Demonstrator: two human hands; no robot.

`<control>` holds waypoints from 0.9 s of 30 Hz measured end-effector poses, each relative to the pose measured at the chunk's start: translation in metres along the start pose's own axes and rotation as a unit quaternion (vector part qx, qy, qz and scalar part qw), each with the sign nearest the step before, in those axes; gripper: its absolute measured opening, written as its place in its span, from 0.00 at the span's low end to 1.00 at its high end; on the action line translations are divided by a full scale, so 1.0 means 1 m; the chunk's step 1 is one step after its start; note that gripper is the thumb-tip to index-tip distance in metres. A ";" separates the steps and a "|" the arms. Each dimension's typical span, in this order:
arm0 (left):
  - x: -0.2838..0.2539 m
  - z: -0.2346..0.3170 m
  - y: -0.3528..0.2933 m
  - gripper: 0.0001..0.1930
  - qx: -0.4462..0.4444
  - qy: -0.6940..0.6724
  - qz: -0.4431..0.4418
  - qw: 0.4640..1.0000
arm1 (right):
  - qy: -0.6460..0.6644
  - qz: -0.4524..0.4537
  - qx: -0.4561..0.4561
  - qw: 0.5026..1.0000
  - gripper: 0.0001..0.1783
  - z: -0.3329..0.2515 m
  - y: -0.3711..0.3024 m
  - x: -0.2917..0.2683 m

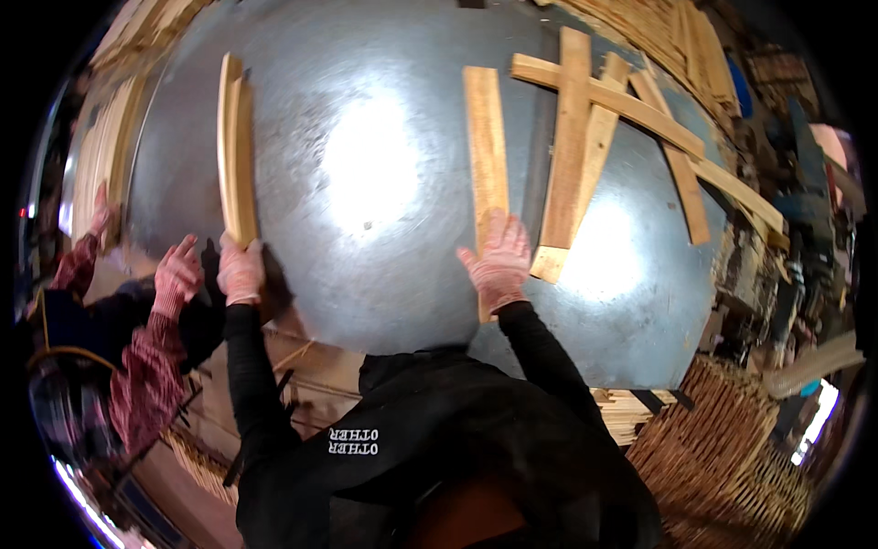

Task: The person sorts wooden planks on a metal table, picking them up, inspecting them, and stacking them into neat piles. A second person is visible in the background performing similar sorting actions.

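Note:
My left hand [240,273], in a pale glove, is closed round the near end of a pair of wooden slats [238,156]. They lie side by side, pointing away from me on the left of the grey metal table [302,293]. Right of the middle, a single wooden slat [487,137] lies lengthwise on the table. My right hand [501,261], gloved too, rests flat on that slat's near part, thumb spread to the left. The slat's near end shows just beside my wrist.
Several loose slats [569,137] lie crossed on the table's right side. Slat stacks line the far right edge [686,55] and the left side [105,156]. A co-worker's hand [178,274] is close to my left hand. More stacked wood [713,439] stands at lower right.

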State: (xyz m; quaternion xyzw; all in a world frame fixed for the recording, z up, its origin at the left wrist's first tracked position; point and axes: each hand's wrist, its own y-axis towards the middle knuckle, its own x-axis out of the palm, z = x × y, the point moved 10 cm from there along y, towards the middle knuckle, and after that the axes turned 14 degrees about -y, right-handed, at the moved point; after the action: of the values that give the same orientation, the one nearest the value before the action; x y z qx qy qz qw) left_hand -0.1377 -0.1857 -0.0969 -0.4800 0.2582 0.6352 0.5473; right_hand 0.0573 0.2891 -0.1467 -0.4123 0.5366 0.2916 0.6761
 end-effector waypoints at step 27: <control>0.271 0.229 -0.199 0.26 -0.183 -0.598 -0.368 0.688 | 0.222 0.078 -0.148 0.961 0.44 0.098 0.176 -0.113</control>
State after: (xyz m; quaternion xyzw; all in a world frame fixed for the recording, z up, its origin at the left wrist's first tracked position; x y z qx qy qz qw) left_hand -0.0084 0.1837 -0.2062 -0.1460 -0.4426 0.5696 0.6770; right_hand -0.0716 0.4659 -0.0726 -0.5189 0.6546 0.3207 0.4466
